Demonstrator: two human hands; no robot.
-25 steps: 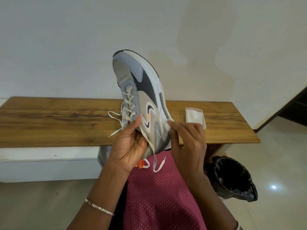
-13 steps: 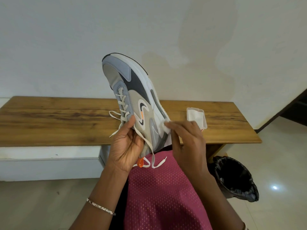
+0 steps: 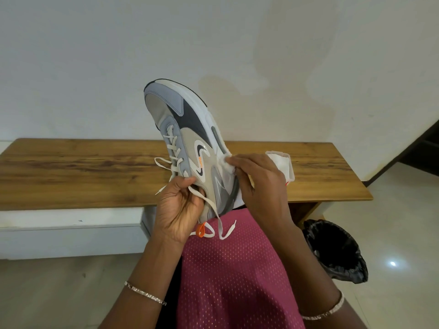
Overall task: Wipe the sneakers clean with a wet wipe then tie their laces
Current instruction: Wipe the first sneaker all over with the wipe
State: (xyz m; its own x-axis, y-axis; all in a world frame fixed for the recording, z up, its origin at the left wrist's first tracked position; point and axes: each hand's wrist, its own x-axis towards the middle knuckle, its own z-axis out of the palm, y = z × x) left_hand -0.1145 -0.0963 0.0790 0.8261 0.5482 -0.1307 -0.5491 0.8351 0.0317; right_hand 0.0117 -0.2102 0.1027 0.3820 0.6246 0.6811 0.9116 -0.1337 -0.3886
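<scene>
A grey, blue and beige sneaker (image 3: 187, 129) stands toe-up over my lap, its heel resting on my pink skirt. My left hand (image 3: 179, 210) grips it at the collar and tongue, thumb across the lowest eyelets. Its cream laces (image 3: 217, 217) hang loose and untied, one end trailing past an orange heel loop. My right hand (image 3: 259, 179) pinches a white wet wipe (image 3: 226, 162) against the white midsole on the sneaker's right side. Only one sneaker is in view.
A long wooden bench (image 3: 83, 172) runs across in front of me against a white wall. A white wipe packet (image 3: 283, 166) lies on it behind my right hand. A bin lined with a black bag (image 3: 332, 250) stands on the tiled floor at the right.
The sneaker's toe has tilted over to the left. My right hand with the wipe has slid a little up along the midsole. My left thumb has folded across the laces.
</scene>
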